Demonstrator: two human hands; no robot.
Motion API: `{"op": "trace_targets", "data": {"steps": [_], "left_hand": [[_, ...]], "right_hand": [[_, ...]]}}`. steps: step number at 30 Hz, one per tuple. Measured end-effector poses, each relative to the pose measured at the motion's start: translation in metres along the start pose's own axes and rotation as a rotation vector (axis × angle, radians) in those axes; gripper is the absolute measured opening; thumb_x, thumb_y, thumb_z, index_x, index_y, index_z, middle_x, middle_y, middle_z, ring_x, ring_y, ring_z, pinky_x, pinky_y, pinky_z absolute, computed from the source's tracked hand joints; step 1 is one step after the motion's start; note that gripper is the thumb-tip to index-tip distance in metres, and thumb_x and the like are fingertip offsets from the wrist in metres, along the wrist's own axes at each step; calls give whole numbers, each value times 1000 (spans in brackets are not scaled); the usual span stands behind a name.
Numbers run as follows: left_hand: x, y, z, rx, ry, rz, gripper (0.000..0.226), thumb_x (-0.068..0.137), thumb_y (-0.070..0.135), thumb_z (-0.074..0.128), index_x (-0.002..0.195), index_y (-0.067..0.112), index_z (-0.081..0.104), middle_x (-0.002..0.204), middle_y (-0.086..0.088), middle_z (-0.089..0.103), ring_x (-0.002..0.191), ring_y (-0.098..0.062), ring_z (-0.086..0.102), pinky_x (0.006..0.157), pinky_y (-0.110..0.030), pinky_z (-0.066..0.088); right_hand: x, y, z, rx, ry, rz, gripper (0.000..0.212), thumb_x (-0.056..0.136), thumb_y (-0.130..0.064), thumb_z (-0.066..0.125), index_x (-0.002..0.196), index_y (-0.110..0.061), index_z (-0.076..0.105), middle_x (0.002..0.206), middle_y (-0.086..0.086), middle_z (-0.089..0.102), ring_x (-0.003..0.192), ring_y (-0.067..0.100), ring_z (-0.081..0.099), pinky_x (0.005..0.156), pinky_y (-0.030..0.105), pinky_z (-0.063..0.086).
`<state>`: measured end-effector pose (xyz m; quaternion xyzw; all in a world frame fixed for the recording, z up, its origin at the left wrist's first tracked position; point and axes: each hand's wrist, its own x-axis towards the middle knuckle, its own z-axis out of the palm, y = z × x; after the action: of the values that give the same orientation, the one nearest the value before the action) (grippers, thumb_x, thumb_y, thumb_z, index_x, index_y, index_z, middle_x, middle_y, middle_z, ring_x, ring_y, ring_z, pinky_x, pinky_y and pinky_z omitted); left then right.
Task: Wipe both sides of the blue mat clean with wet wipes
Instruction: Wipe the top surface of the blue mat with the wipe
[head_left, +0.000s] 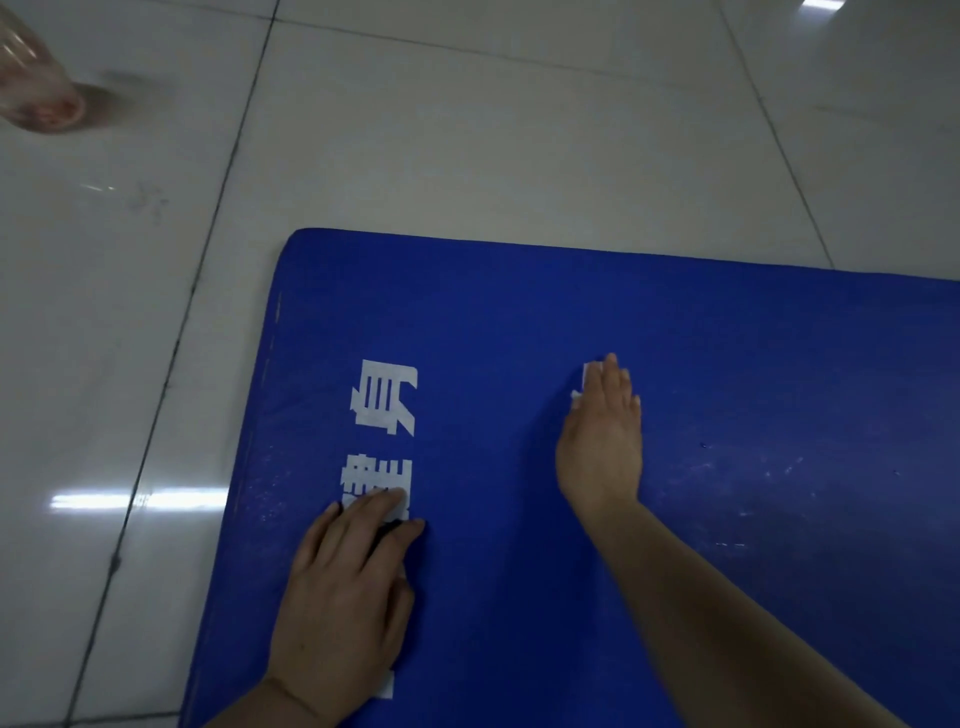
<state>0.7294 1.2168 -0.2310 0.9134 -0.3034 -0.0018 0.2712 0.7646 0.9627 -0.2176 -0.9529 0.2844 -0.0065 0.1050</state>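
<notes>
Fingers (615, 382) of right hand (602, 441) straight and together, palm down, pressing a white wipe (584, 382) flat on the mat (727, 389). Only the wipe's edge shows past the fingertips on the left side; the rest is hidden under the hand. Nothing gripped, just a flat press.

Left hand (343, 597) also flat on the mat, fingers slightly spread and relaxed, holding nothing. Its fingertips overlap the lower white character.

Mat is blue, lying flat on the tiled floor (467, 130), rounded far-left corner in view, running out of frame right and bottom. Right half shows pale scuffs and specks (737, 499).

Writing: white block characters (384, 397) printed on the mat near its left edge, sideways to the camera. Top one is fully visible, the next partly covered by the left hand; can't read them reliably.

Blurred pinkish transparent object (39, 93) on the floor at top left, well apart from the mat; can't tell what it is.
</notes>
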Motion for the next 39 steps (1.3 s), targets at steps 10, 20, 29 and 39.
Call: {"op": "trace_targets", "data": {"steps": [10, 20, 29, 39], "left_hand": [[2, 2, -2, 0, -11, -5, 40, 80, 20, 42, 118, 19, 55, 132, -8, 54, 124, -22, 47, 114, -39, 22], [9, 5, -3, 11, 32, -20, 33, 78, 20, 43, 106, 19, 61, 119, -4, 58, 108, -24, 55, 99, -43, 38], [92, -11, 3, 167, -59, -88, 46, 84, 24, 35, 118, 12, 64, 134, -10, 51, 121, -24, 49, 110, -49, 29], [94, -14, 2, 155, -91, -98, 47, 79, 26, 39, 117, 15, 65, 133, -10, 55, 123, -22, 46, 110, -45, 25]], "right_hand": [[-29, -55, 22, 19, -20, -399, 65, 74, -2, 74, 134, -1, 50, 143, 16, 45, 132, 31, 44, 108, 44, 31], [4, -2, 5, 54, 25, -27, 48, 104, -20, 20, 150, -7, 20, 160, 6, 9, 147, 21, 4, 119, 32, 0], [1, 3, 9, 136, 68, -52, 45, 105, -19, 25, 149, -11, 23, 159, 2, 12, 146, 16, 7, 118, 32, 1], [4, -74, 23, -14, -123, -652, 82, 70, -7, 76, 142, -2, 37, 149, 14, 36, 137, 27, 36, 111, 41, 25]]}}
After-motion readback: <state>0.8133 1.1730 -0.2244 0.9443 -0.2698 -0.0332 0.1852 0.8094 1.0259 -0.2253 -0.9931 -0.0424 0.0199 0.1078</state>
